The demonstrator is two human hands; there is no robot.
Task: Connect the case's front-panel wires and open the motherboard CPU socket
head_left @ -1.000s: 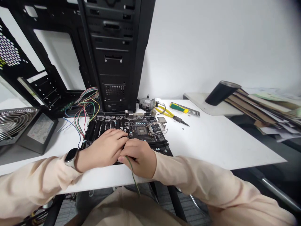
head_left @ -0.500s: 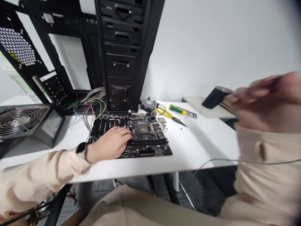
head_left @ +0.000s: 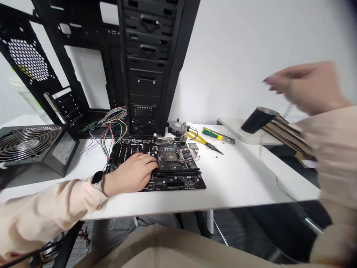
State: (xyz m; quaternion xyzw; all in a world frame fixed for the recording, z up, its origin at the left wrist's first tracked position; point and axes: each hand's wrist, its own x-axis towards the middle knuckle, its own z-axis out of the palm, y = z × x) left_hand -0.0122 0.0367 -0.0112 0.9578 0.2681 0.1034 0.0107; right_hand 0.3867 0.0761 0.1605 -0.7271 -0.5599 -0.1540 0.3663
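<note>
**Left hand resting on the motherboard, right hand raised at the right**

The left hand [head_left: 131, 176] is lying palm down, fingers loosely curled and gripping nothing, on the near-left part of the motherboard [head_left: 178, 175], which is lying flat on the white table [head_left: 245, 178] with its long axis running left to right. The fingertips are pointing right, toward the open processor socket [head_left: 170, 155] just beyond them. The right hand [head_left: 304, 87] is hovering in the air well to the right, blurred, fingers pointing left; whether it is gripping anything cannot be told. The left hand is by far the nearer to the board. A watch [head_left: 97, 178] is sitting on the left wrist. White lettering on the board and the label on the power supply [head_left: 36, 143] are too small to read.
</note>
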